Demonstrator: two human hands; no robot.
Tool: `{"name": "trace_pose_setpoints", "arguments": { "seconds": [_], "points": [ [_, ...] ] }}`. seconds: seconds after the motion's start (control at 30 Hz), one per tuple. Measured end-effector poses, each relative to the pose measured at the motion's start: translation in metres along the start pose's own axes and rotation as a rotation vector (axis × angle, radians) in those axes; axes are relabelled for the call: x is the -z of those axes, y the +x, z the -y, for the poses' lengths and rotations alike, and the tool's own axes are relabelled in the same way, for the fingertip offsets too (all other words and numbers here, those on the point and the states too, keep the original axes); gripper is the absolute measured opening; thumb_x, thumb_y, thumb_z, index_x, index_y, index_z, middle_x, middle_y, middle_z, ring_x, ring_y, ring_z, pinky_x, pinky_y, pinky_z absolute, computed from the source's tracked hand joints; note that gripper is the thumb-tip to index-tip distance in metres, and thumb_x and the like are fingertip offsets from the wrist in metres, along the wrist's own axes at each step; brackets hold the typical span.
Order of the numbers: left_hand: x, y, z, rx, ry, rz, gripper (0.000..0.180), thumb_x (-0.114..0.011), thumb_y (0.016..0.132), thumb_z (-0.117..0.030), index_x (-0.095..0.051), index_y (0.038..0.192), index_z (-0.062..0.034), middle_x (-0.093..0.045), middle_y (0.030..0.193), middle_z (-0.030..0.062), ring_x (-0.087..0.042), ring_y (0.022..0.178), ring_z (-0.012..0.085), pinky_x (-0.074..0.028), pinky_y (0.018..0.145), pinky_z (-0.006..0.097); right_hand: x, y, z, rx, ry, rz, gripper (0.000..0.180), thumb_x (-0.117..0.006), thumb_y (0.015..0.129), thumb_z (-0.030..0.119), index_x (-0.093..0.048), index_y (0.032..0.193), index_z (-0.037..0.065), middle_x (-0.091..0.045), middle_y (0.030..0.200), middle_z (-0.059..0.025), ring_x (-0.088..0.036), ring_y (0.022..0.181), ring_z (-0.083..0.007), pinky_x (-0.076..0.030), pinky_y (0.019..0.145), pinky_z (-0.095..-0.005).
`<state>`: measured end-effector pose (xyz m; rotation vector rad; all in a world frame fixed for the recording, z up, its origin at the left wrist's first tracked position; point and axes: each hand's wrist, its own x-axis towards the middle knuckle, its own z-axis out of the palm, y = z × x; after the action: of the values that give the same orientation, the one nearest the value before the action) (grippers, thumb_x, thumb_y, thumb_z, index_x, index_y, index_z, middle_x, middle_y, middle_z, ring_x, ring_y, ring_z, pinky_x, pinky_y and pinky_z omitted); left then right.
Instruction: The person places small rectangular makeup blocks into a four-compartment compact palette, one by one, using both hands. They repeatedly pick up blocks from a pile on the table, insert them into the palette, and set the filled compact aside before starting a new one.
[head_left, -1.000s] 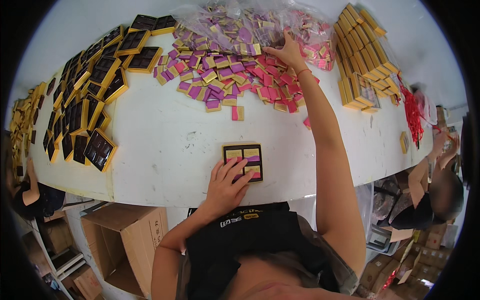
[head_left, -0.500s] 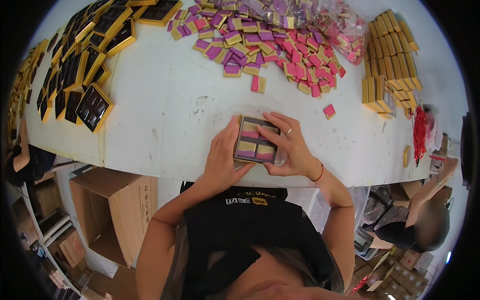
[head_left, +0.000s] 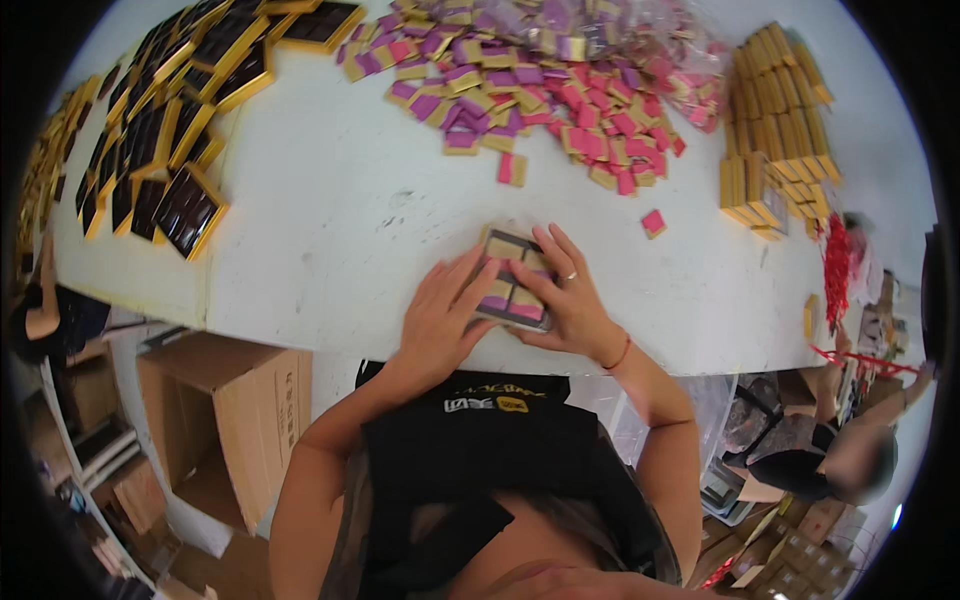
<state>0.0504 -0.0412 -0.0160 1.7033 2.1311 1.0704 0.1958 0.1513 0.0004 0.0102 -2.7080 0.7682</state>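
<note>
A small square box (head_left: 508,238) with a dark tray lies on the table before me. Flat wrapped pieces (head_left: 524,309) in gold with pink or purple fill its compartments. My left hand (head_left: 440,312) is along its left side, fingers reaching over the edge and one finger on the pieces. On the other side my right hand (head_left: 578,308) grips the right edge, thumb low and a finger bent in over the pieces. Both hands partly cover the box, and the left fingers are slightly blurred.
A heap of wrapped pieces (head_left: 600,110) spreads across the far table, partly in clear plastic. Dark-tray gold boxes (head_left: 190,215) pile up at left; gold boxes (head_left: 770,130) stand stacked at right beside red cords (head_left: 838,265). An open carton (head_left: 225,420) is below left. Two people work nearby.
My left hand has slid its fingers from the box's outer side onto its top. My right fingers have shifted over the pieces. The person at right has stretched out a red cord.
</note>
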Motion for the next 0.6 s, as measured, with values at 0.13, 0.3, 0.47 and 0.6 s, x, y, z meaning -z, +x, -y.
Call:
{"name": "trace_pose_setpoints", "arguments": {
  "seconds": [0.13,0.3,0.47,0.6],
  "points": [
    [0.019,-0.014,0.018,0.04,-0.116,-0.047,0.096,-0.085,0.075,-0.023,-0.033,0.153,-0.0021,-0.037,0.156,0.0201,-0.034,0.145,0.0373,-0.024,0.119,0.05,0.006,0.001,-0.004,-0.024,0.006,-0.053,0.083,-0.084,0.064,0.033,-0.057,0.141,0.021,-0.039,0.149,-0.0219,-0.042,0.132,-0.0425,-0.035,0.109,-0.0517],
    [0.134,-0.038,0.159,0.228,0.679,-0.639,0.077,-0.075,0.086,-0.017,-0.037,0.151,-0.0012,-0.035,0.156,0.0206,-0.031,0.145,0.0385,-0.023,0.12,0.05,0.111,-0.015,-0.059,-0.421,-0.399,-0.561,0.069,-0.079,0.067,0.028,-0.063,0.133,0.014,-0.056,0.131,-0.0168,-0.049,0.121,-0.0364,-0.036,0.107,-0.0465],
    [0.194,-0.066,0.227,0.845,1.003,-0.723,0.096,-0.066,0.083,-0.069,-0.032,0.157,-0.0185,-0.03,0.16,0.0188,-0.032,0.145,0.0406,-0.034,0.113,0.054,0.208,-0.07,-0.172,-0.78,-0.991,-0.94,0.066,-0.081,0.074,0.045,-0.064,0.132,0.017,-0.055,0.136,-0.0174,-0.045,0.129,-0.0376,-0.035,0.105,-0.0536],
    [0.2,-0.043,0.239,0.799,0.79,-0.772,0.098,-0.071,0.083,-0.061,-0.03,0.157,-0.0124,-0.031,0.159,0.0196,-0.037,0.143,0.0369,-0.038,0.112,0.049,0.23,-0.063,-0.214,-0.847,-1.044,-0.819,0.066,-0.076,0.08,0.051,-0.062,0.136,0.018,-0.052,0.144,-0.0137,-0.041,0.135,-0.0399,-0.031,0.107,-0.0578]
  ]
}}
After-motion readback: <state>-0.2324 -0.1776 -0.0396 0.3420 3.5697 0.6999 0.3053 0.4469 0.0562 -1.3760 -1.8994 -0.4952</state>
